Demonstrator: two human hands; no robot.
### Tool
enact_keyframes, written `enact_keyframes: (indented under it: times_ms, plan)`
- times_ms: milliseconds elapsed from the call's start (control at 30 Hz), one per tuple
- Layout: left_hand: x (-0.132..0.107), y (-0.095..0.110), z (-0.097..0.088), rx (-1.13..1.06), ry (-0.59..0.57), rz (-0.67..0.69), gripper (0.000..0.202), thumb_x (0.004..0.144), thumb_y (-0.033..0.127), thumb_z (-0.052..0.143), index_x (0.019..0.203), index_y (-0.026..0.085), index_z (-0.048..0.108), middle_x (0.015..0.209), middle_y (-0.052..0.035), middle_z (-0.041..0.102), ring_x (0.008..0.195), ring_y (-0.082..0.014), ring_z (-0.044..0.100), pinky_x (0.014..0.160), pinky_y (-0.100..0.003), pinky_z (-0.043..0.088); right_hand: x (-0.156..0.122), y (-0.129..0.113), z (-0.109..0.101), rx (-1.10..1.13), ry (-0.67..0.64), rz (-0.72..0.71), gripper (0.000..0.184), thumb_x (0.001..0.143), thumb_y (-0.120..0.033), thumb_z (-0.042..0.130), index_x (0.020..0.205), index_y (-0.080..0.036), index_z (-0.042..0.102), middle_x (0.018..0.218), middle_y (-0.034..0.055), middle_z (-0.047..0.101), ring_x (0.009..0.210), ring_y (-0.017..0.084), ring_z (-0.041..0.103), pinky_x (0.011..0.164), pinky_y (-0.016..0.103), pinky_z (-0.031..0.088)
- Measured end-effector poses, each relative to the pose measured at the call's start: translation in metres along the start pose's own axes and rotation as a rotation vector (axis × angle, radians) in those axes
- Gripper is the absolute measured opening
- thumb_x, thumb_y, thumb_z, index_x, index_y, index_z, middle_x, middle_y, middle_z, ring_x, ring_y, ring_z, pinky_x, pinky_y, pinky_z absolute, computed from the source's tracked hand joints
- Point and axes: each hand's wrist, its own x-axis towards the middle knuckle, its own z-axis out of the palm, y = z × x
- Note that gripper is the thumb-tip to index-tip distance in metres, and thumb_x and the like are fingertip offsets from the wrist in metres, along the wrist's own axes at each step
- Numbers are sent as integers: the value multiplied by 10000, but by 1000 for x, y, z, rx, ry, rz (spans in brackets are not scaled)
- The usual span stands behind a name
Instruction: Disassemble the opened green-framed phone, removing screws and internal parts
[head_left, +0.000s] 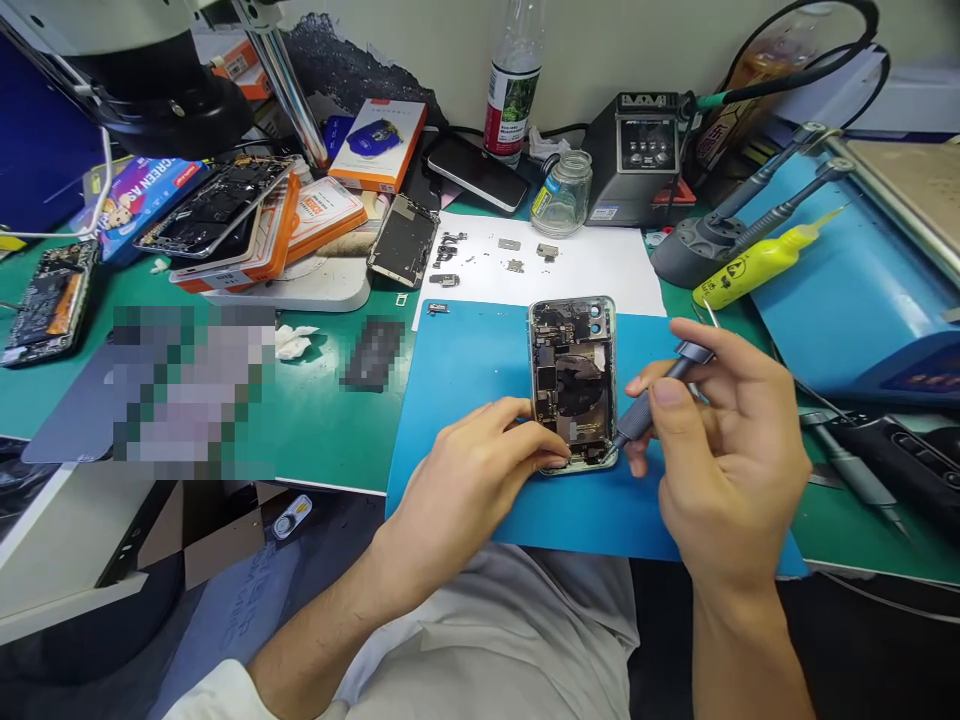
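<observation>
An opened phone with its insides bare lies on a blue mat. My left hand rests on the mat, its fingers pressed against the phone's near left corner, steadying it. My right hand pinches a grey screwdriver whose tip touches the phone's lower right edge.
Small metal parts and screws lie on a white sheet behind the mat. Other opened phones, boxes, a bottle, a glass jar, a soldering station and a yellow squeeze bottle crowd the green desk. More tools lie at the right.
</observation>
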Motion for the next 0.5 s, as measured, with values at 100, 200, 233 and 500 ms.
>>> enact_keyframes:
  times_ms: [100, 200, 233, 500]
  plan:
    - [-1, -1, 1, 1, 12, 9, 147, 1130, 152, 685, 1121, 208, 821, 1233, -58, 812, 1067, -211, 801, 928, -303, 601, -5, 4, 1, -8, -46, -44, 394, 1088, -327, 736, 1477, -308, 678, 1048, 21, 748, 552, 111, 613, 420, 267, 525]
    - [0, 0, 0, 2, 19, 5, 131, 1124, 147, 696, 1095, 196, 814, 1128, -45, 803, 998, -199, 794, 860, -291, 589, -11, 9, 0, -77, -118, -67, 426, 1097, -304, 718, 1518, -308, 656, 1172, 61, 767, 711, 149, 708, 529, 288, 602]
    - [1, 1, 0, 2, 18, 3, 127, 1122, 145, 699, 1094, 197, 811, 1101, -37, 796, 981, -196, 789, 844, -288, 584, -12, 11, 0, -96, -137, -69, 431, 1101, -304, 710, 1528, -306, 648, 1215, 74, 767, 768, 163, 732, 567, 299, 622]
    - [2, 4, -2, -10, 3, -22, 152, 1143, 148, 666, 1111, 211, 800, 1184, -42, 813, 1047, -197, 798, 882, -291, 586, -15, 9, -1, -45, -32, -142, 438, 1085, -268, 735, 1510, -305, 637, 1159, 45, 760, 794, 172, 745, 547, 299, 627]
